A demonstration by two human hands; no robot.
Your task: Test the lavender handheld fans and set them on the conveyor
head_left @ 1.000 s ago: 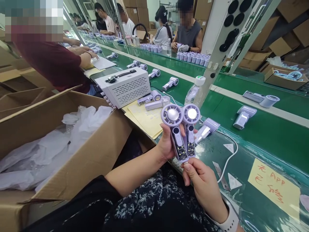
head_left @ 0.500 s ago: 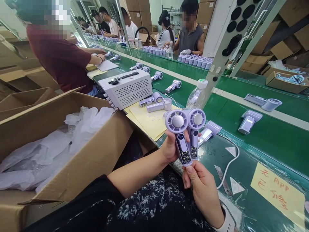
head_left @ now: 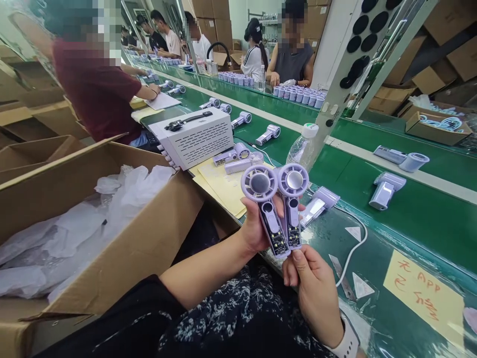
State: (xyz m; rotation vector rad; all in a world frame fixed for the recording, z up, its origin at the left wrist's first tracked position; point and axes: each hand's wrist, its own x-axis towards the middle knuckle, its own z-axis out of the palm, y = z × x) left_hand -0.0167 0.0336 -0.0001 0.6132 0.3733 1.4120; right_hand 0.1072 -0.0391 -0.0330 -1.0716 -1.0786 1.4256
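Note:
Two lilac handheld fans stand side by side, upright and slightly tilted, with round grilles on top and clear handles showing circuit boards. My left hand (head_left: 257, 228) is closed around the handles of both the left fan (head_left: 275, 226) and the right fan (head_left: 293, 219), some of its fingers hidden behind them. My right hand (head_left: 313, 288) is closed, thumb and fingers pinching the bottom end of the right fan. Both small round displays look dark. Just beyond, another fan (head_left: 320, 204) lies on the green work surface near a white cable (head_left: 352, 258).
At left stands an open cardboard box (head_left: 149, 219) of plastic bags. Behind my hands are a white vented device (head_left: 197, 139), yellow paper (head_left: 219, 186) and a clear bottle (head_left: 302, 146). More fans lie along the green belt (head_left: 335, 169). A handwritten yellow note (head_left: 425, 293) lies right. Co-workers sit beyond.
My right fingertips have shifted from the left fan's bottom end to the right fan's. Both fans moved slightly left. The left fan's display, lit before, now looks dark.

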